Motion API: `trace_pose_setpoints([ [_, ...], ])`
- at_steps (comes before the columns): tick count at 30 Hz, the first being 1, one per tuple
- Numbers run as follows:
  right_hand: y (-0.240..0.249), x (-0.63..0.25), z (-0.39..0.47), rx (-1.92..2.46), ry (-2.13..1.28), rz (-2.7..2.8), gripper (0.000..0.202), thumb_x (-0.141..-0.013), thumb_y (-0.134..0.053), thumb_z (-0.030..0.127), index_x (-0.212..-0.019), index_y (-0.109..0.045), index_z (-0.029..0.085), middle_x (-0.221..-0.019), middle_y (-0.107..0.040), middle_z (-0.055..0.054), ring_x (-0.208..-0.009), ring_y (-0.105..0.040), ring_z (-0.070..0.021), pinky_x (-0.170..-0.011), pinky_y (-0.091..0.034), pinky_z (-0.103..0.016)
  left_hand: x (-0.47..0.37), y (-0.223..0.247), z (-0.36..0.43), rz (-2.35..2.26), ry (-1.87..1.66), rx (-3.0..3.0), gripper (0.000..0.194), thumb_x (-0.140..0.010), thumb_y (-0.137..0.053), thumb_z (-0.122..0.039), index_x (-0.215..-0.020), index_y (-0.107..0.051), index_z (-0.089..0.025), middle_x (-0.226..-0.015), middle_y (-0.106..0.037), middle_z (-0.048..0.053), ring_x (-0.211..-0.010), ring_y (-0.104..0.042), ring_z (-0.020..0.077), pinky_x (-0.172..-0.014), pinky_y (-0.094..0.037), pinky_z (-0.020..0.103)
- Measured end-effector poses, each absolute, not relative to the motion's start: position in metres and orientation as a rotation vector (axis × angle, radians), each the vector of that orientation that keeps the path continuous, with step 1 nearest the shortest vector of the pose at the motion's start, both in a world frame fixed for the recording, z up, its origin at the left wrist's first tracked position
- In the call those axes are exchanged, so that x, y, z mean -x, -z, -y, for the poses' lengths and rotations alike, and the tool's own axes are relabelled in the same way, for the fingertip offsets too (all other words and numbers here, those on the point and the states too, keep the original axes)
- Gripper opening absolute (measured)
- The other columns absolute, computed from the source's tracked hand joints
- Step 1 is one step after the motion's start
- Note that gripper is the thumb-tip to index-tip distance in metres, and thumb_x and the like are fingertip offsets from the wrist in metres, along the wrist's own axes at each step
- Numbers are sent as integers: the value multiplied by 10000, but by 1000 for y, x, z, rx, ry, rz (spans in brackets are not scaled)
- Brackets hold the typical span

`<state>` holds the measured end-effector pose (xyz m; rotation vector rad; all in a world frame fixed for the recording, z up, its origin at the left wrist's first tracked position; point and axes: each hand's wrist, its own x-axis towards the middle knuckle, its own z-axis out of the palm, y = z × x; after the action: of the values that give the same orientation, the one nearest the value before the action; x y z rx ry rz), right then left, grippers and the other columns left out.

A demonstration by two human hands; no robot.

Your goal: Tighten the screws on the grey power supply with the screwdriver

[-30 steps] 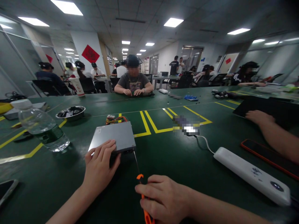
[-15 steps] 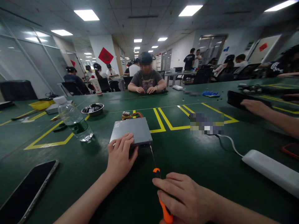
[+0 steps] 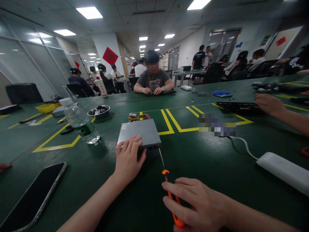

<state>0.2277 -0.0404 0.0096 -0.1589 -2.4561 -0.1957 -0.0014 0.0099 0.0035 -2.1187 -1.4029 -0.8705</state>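
Note:
A grey metal computer power supply unit [image 3: 137, 130] lies flat on the green table, its bundle of coloured cables [image 3: 139, 117] behind it. My left hand [image 3: 130, 153] is closed over its near left part, fingers on top and thumb against the front side. In my right hand [image 3: 193, 199] is a screwdriver [image 3: 165, 175] with an orange and black handle. Its thin shaft points up and away, the tip at the unit's near right corner. Whether the tip sits in a screw is too small to tell.
Left of the unit stand a water bottle [image 3: 83, 124] and a metal bowl [image 3: 98, 111] with dark parts. A phone [image 3: 36, 195] lies near left, a white power strip [image 3: 282, 170] at right. A co-worker's hand [image 3: 270, 104] touches a black slotted panel [image 3: 238, 107]. Another person sits opposite.
The whole view has shifted slightly. Both my hands keep their hold, with the screwdriver tip at the same corner. The co-worker's black panel has tipped down, and fingertips now show at the left edge.

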Motion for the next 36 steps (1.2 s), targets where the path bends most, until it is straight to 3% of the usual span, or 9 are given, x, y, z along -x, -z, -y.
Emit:
trace_pose_setpoints([
  [3, -15, -227, 42, 158, 250, 2479, 336, -970, -317, 322, -1024, -548, 84, -936, -650, -166, -659, -636, -187, -550, -509, -301, 1, -4, -10, 1407, 880, 2115, 186, -828, -516, -251, -1007, -485, -209, -1158, -617, 88, -1097, -544, 240, -878, -303, 412],
  [12, -11, -222, 41, 55, 192, 2365, 328, -985, -290, 309, -1027, -475, 42, -904, -653, -185, -756, -655, -184, -689, -540, -281, 2, -2, -9, 1425, 882, 2128, 189, -830, -517, -260, -1010, -486, -212, -1182, -604, 88, -1111, -532, 237, -892, -300, 416],
  [26, -1, -213, 38, 99, 165, 2399, 359, -955, -391, 378, -1043, -476, 41, -971, -617, -194, -808, -642, -196, -706, -536, -295, 2, -3, -9, 1413, 903, 2135, 198, -825, -517, -245, -1018, -494, -209, -1162, -615, 83, -1110, -532, 236, -883, -302, 411],
  [30, -2, -211, 41, 144, 137, 2466, 341, -930, -451, 401, -1019, -512, 78, -1008, -604, -190, -804, -640, -201, -703, -533, -307, 1, -3, -8, 1400, 903, 2128, 182, -828, -513, -241, -1006, -493, -206, -1164, -614, 82, -1108, -532, 232, -881, -302, 409],
  [34, -6, -208, 43, 221, 79, 2626, 349, -910, -462, 443, -1114, -513, 165, -1100, -573, -168, -815, -636, -204, -677, -533, -314, 1, -4, -8, 1402, 890, 2123, 185, -825, -519, -245, -1003, -490, -204, -1161, -615, 89, -1103, -534, 237, -873, -309, 412],
  [36, -6, -208, 44, 203, 67, 2646, 352, -913, -447, 423, -1126, -514, 150, -1113, -568, -173, -823, -631, -208, -686, -530, -319, 1, -4, -8, 1401, 882, 2126, 193, -826, -518, -248, -1011, -490, -202, -1167, -612, 89, -1111, -528, 239, -876, -308, 415],
])
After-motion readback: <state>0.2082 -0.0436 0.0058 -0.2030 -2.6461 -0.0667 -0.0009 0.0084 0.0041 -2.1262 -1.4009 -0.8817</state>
